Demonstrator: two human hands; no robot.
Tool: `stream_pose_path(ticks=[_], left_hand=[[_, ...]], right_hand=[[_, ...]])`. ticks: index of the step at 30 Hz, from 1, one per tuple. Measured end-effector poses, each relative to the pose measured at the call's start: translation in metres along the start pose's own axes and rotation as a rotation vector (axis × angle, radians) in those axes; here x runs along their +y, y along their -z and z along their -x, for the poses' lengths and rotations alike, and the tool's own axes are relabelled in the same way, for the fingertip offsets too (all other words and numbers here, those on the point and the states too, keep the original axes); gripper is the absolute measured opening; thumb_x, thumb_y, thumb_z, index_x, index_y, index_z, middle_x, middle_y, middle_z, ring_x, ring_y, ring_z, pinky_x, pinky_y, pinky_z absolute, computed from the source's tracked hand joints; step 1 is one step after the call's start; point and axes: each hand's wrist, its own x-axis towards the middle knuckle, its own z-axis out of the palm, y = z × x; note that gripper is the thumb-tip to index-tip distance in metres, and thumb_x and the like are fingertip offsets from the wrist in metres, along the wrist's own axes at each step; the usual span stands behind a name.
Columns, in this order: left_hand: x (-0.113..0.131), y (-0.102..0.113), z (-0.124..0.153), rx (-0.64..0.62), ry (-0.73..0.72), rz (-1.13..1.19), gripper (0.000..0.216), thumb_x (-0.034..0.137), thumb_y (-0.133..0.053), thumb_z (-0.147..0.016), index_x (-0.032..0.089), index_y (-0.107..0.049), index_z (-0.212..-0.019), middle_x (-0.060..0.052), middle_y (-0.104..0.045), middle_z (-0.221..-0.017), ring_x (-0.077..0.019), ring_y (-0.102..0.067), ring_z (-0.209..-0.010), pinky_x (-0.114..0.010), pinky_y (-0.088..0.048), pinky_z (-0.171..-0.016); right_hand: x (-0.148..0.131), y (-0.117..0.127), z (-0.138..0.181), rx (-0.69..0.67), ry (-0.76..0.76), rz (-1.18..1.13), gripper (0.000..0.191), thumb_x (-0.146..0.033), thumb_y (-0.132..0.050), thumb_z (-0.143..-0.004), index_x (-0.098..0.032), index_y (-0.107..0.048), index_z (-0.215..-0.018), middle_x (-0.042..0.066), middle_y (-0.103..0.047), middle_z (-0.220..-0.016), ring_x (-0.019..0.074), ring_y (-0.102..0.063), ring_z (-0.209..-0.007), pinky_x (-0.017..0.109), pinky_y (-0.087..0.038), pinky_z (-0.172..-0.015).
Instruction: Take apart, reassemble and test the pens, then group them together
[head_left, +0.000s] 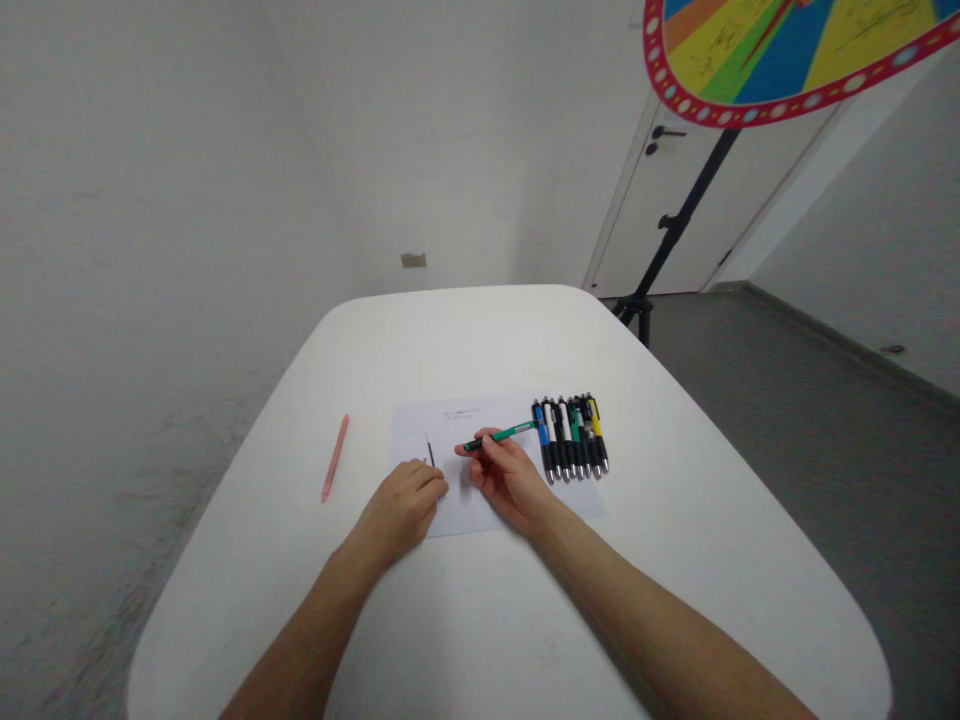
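A green pen (514,431) with a black grip lies across the fingers of my right hand (510,475), pinched by the thumb. Its black end points left, and no silver tip shows there. My left hand (409,500) rests at the left side of a white paper sheet (480,515), fingers curled together. From those fingers rises a thin dark stick that looks like a pen refill (430,450); its lower end is hidden by the hand. Right of my right hand, several pens (570,440) with black grips and silver tips lie side by side, partly on the sheet.
A pink pen (335,458) lies on the white table (450,340), left of the sheet. Small writing shows near the sheet's top. Beyond the table's right edge stands a colourful wheel (750,60) on a black stand (679,225), before a door (675,170).
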Motion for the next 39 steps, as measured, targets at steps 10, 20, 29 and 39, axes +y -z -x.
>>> stream_pose_path(ticks=[10, 20, 29, 39], left_hand=[[-0.001, 0.0004, 0.0016, -0.02, 0.031, -0.005, 0.019, 0.006, -0.05, -0.085, 0.02, -0.063, -0.083, -0.005, -0.066, -0.082, -0.02, -0.06, -0.083, -0.036, -0.05, -0.079], [0.0007, 0.0032, -0.0004, -0.006, 0.034, -0.069, 0.017, 0.005, -0.052, -0.083, 0.018, -0.063, -0.081, -0.005, -0.067, -0.082, -0.0214, -0.058, -0.083, -0.036, -0.046, -0.075], [-0.0004, 0.0041, -0.0012, 0.108, 0.084, -0.122, 0.014, 0.007, -0.054, -0.084, 0.017, -0.064, -0.086, -0.004, -0.068, -0.08, -0.0213, -0.057, -0.079, -0.036, -0.042, -0.071], [-0.0009, 0.0025, -0.0011, 0.101, 0.156, -0.155, 0.01, 0.01, -0.057, -0.085, 0.017, -0.065, -0.085, -0.005, -0.069, -0.083, -0.0227, -0.057, -0.083, -0.038, -0.043, -0.073]], right_hand=[[0.0001, 0.0002, 0.0007, 0.007, 0.0, 0.017, 0.027, -0.031, -0.084, -0.072, -0.02, -0.063, -0.085, 0.006, -0.077, -0.08, 0.0077, -0.059, -0.053, 0.017, -0.05, -0.052], [-0.0005, -0.0002, 0.001, 0.022, 0.002, 0.084, 0.035, -0.037, -0.085, -0.068, -0.021, -0.06, -0.085, 0.006, -0.076, -0.08, 0.0086, -0.057, -0.054, 0.02, -0.047, -0.052], [0.0017, -0.0017, -0.0003, 0.067, 0.22, 0.587, 0.024, -0.037, -0.076, -0.069, -0.02, -0.064, -0.082, 0.0, -0.065, -0.069, 0.0134, -0.055, -0.059, 0.029, -0.044, -0.059], [-0.0003, -0.0031, 0.0079, 0.023, 0.342, 1.191, 0.019, -0.025, -0.06, -0.078, -0.019, -0.061, -0.097, -0.001, -0.06, -0.071, 0.0155, -0.053, -0.064, 0.03, -0.042, -0.064]])
